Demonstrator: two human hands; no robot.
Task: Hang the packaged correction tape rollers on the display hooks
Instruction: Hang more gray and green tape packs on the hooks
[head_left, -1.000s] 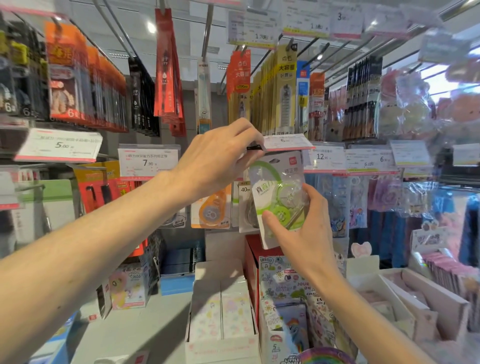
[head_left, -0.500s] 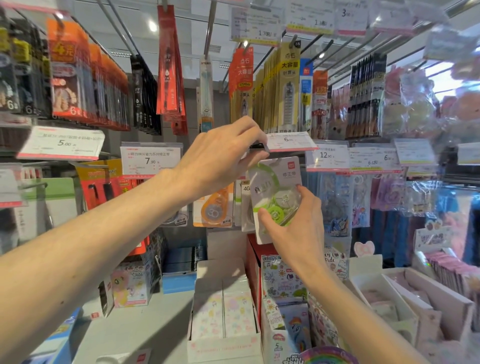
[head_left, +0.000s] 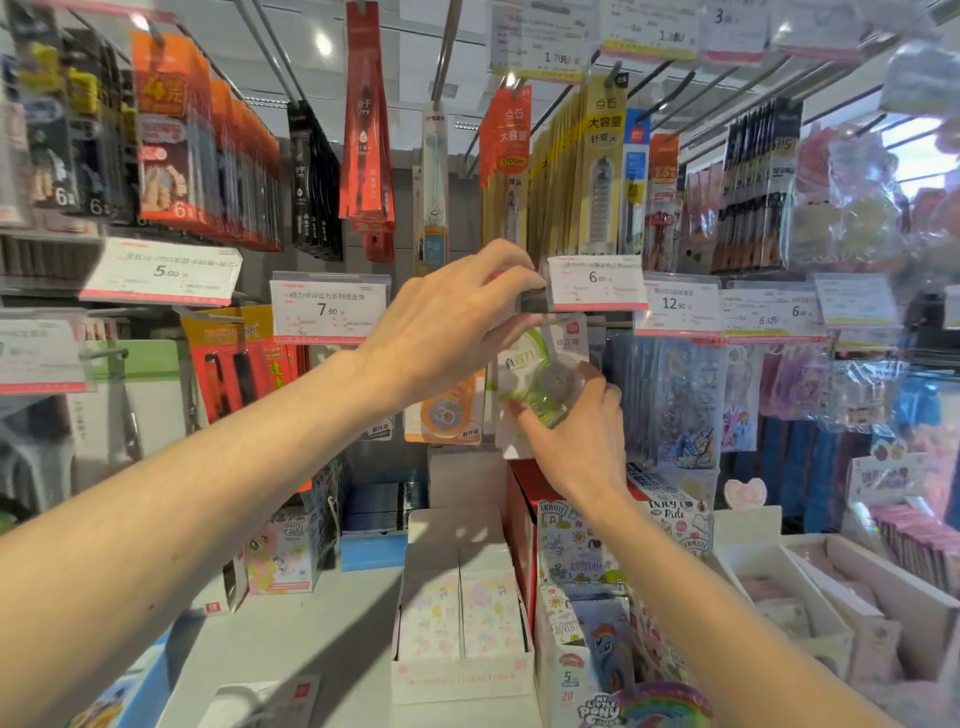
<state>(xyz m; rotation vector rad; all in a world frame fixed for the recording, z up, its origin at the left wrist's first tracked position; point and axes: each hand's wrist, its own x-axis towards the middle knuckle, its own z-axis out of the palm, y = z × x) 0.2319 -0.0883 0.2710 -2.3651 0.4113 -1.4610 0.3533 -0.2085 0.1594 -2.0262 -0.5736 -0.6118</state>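
A packaged green correction tape roller (head_left: 540, 374) on a white card sits right under the display hook's 6.00 price tag (head_left: 597, 283). My right hand (head_left: 576, 431) grips the pack from below, fingers on its clear blister. My left hand (head_left: 457, 322) pinches the dark hook end beside the price tag, thumb against the card's top. The hook's tip is hidden behind my fingers. An orange correction tape pack (head_left: 447, 410) hangs just to the left, partly behind my left wrist.
Hooks of pens and refills hang above and to both sides, with price tags (head_left: 330, 309) in a row. Below stand open cardboard display boxes (head_left: 460, 670) and cartoon sticker packs (head_left: 587, 561). Clear-bagged goods crowd the right side.
My right hand has pushed the green pack up and back toward the hook, closer under the price tag. My left hand has stayed at the hook end.
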